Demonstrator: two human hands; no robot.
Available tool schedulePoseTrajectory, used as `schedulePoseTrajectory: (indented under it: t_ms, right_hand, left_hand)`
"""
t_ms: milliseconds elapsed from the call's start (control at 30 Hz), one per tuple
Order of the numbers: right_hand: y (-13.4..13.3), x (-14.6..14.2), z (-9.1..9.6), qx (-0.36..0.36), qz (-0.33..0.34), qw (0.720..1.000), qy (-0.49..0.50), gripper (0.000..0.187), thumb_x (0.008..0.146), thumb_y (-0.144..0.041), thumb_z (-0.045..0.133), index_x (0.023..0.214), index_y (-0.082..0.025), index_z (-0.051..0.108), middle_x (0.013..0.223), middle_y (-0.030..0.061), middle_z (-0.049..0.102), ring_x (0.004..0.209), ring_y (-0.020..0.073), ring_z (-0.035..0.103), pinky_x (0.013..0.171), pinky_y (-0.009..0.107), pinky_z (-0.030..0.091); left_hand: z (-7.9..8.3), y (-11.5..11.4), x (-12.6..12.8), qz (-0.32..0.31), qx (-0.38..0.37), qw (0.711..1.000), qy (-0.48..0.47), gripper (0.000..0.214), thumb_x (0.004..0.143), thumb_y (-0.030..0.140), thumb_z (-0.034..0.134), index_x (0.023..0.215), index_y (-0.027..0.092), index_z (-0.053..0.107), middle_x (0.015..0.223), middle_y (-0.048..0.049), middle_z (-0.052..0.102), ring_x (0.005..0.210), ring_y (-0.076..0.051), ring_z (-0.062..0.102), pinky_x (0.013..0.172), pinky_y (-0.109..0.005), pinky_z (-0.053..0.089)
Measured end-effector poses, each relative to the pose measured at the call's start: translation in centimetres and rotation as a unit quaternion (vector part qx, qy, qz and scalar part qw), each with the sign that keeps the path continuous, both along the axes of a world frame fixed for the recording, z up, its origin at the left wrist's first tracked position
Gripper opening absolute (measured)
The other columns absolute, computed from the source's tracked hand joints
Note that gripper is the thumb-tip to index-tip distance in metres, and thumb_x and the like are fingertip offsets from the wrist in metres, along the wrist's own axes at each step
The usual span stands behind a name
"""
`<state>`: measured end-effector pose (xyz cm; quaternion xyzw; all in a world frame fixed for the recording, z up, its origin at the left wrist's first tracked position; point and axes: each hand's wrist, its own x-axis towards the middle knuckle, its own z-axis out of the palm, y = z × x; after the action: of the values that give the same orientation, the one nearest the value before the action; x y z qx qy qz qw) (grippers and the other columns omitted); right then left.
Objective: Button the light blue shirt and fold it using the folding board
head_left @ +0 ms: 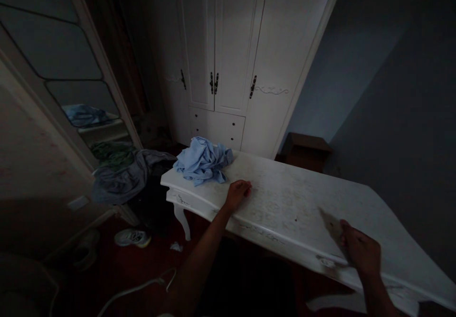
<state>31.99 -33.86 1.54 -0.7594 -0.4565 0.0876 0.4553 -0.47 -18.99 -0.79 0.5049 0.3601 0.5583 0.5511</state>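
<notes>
My left hand [238,193] rests on a white table [292,198] near its front edge, fingers curled under, with nothing visible in them. A crumpled light blue cloth [203,161] lies on the table's left end, a short way beyond that hand. My right hand [359,250] sits at the table's front edge further right, fingers bent and pinching a thin pale sheet or cloth [331,229] that I cannot make out clearly in the dim light.
A white wardrobe [235,60] with dark handles stands behind the table. Grey and green clothes [121,174] pile up at the left under a mirror. A shoe [132,237] and a white cable [142,286] lie on the dark red floor. A brown box [306,151] sits by the wall.
</notes>
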Motion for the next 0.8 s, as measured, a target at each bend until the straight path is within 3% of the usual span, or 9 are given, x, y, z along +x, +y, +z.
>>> schedulePoseTrajectory:
  t_ms: [300,533,800]
  right_hand:
    - [0.0,0.8,-1.4,-0.005,-0.002,0.999,0.044,0.054,0.079,-0.061,0.056,0.044,-0.020,0.051,0.039,0.0000,0.047,0.039,0.0143,0.044,0.042,0.027,0.035]
    - [-0.1,0.0,-0.4,-0.008,-0.015,0.998,0.057,0.053,0.078,-0.060,0.057,0.044,-0.021,0.049,0.038,-0.0010,0.045,0.037,0.0128,0.041,0.041,0.027,0.035]
    - [0.5,0.6,-0.5,-0.034,0.025,0.998,0.057,0.056,0.076,-0.063,0.058,0.042,-0.020,0.049,0.038,-0.0004,0.045,0.037,0.0127,0.041,0.039,0.027,0.033]
  left_hand:
    - [-0.4,0.1,-0.1,0.000,-0.013,1.000,-0.006,0.036,0.073,0.052,0.067,0.069,0.016,0.065,0.059,0.0008,0.057,0.054,-0.011,0.050,0.055,-0.026,0.038]
    - [-0.3,0.2,-0.1,0.006,-0.020,1.000,-0.008,0.039,0.073,0.055,0.066,0.069,0.016,0.065,0.060,0.0002,0.058,0.055,-0.011,0.050,0.055,-0.026,0.039]
    - [-0.3,0.2,0.0,0.006,-0.025,1.000,0.002,0.038,0.072,0.053,0.068,0.069,0.015,0.066,0.059,-0.0005,0.058,0.054,-0.012,0.050,0.055,-0.026,0.039]
